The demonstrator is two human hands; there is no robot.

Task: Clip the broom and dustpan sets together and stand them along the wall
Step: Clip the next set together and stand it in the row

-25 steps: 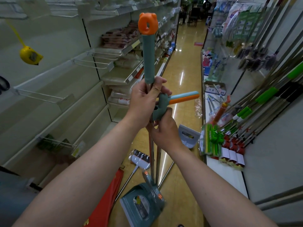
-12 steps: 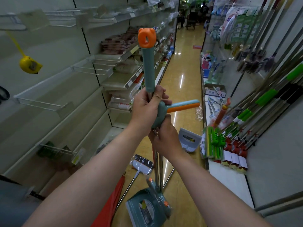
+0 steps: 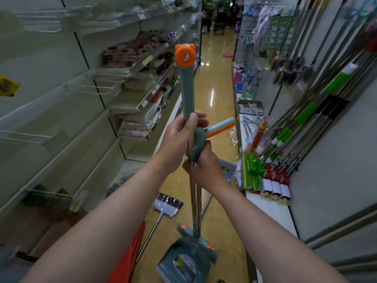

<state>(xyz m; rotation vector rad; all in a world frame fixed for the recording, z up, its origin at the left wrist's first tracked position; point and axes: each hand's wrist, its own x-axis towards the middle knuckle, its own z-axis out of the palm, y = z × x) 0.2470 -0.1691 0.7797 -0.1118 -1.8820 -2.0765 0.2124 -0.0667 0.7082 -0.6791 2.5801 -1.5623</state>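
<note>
L hand (image 3: 177, 137): grip round teal broom handle (image 3: 186, 92), upright.
R hand (image 3: 204, 168): grip round steel poles (image 3: 195, 201), 6 o'clock of L.
Dustpan (image 3: 183, 260): floor (image 3: 216, 94), 6 o'clock.

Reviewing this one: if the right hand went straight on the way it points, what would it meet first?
Probably the left hand. The right hand grips the poles, pointing up and left; the left hand grips the handle just above, on that line. Depth looks close, though one view can't confirm.
</note>
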